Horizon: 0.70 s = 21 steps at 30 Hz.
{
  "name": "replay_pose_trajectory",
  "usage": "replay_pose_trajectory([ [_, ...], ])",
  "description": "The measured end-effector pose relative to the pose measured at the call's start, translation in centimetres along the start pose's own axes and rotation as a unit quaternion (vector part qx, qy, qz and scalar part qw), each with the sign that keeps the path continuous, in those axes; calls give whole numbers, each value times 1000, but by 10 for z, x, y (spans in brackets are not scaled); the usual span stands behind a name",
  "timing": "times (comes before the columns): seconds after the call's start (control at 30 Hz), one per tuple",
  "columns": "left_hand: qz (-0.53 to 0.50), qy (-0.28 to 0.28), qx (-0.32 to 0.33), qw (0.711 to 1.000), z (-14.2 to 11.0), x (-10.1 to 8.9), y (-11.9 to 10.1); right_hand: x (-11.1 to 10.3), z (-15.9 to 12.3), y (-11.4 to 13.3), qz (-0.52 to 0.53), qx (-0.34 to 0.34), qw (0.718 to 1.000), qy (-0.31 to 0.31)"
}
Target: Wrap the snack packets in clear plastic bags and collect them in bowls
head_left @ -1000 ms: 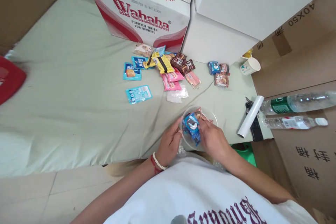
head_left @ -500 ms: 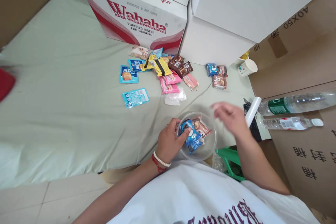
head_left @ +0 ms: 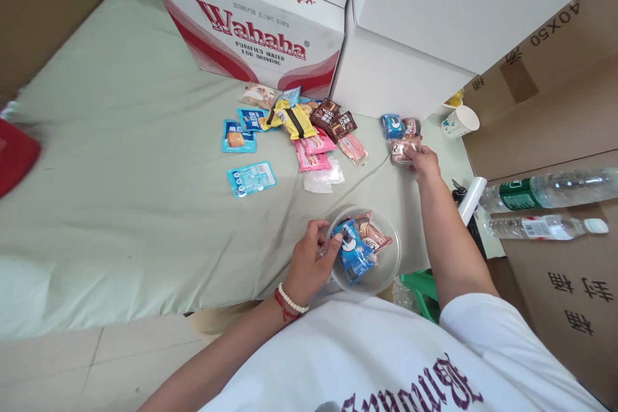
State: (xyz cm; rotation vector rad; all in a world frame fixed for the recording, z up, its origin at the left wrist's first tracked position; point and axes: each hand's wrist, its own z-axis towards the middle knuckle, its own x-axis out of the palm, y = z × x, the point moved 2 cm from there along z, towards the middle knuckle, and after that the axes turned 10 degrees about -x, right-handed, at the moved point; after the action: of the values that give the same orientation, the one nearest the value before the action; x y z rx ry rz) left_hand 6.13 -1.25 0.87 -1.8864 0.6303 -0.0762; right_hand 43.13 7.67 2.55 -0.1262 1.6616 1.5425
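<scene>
Two bare hands are at work over a table covered in pale green cloth point(head_left: 145, 219). The left hand point(head_left: 311, 261), with a white beaded bracelet point(head_left: 292, 299) at its wrist, grips the left rim of a round, clear plastic bowl point(head_left: 390, 270), thumb over the edge and fingers outside. The bowl is at the table's near edge, just in front of a white shirt point(head_left: 376, 341) with dark red lettering. Inside it lie a shiny blue snack packet point(head_left: 357, 262) and, partly behind, a brown-and-cream wrapped snack point(head_left: 379, 237).

The right hand point(head_left: 425, 164) stretches farther out, thumb on top of a small pinkish-brown wrapped snack point(head_left: 398, 149) on the cloth; whether its fingers are closed round it, I cannot tell. Just beyond that snack sit a small blue packet point(head_left: 392, 126) and a small dark brown packet point(head_left: 411, 127), side by side. A white paper cup point(head_left: 461, 122) with a blue-green pattern is tilted nearby. Left of these, well apart, is a mixed pile of yellow, pink, blue and brown packets point(head_left: 298, 123).
</scene>
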Motion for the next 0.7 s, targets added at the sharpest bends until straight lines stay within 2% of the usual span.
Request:
replay_pose_trajectory([
  [0.07,-18,13,1,1000,0,-2,2,-14,-24,14,51,8,998,-22],
  [0.1,-24,17,1,1000,0,-3,3,-25,-39,26,82,7,997,-10],
  [0.13,-30,21,-1,999,0,-4,4,-36,-55,43,112,-7,993,27],
  [0.17,-34,23,-3,999,0,-5,5,-47,-73,62,129,-29,987,94],
  [0.2,-37,23,-4,999,0,-5,6,-57,-91,82,127,-45,973,186],
  [0.23,-38,24,-3,999,0,-5,6,-63,-109,101,117,-55,948,292],
  [0.3,-32,23,1,999,0,-4,5,-67,-142,133,79,-80,870,481],
  [0.33,-26,22,4,999,0,-3,4,-64,-155,143,48,-97,836,538],
  [0.37,-18,22,7,1000,0,-2,3,-59,-166,148,10,-116,817,565],
  [0.43,1,27,17,999,-1,-1,2,-41,-179,146,-77,-151,817,552],
  [0.57,27,23,58,998,-1,-1,1,-13,-197,120,-163,-191,851,461],
  [0.7,32,4,68,997,0,-2,1,-15,-213,109,-188,-230,866,402],
])
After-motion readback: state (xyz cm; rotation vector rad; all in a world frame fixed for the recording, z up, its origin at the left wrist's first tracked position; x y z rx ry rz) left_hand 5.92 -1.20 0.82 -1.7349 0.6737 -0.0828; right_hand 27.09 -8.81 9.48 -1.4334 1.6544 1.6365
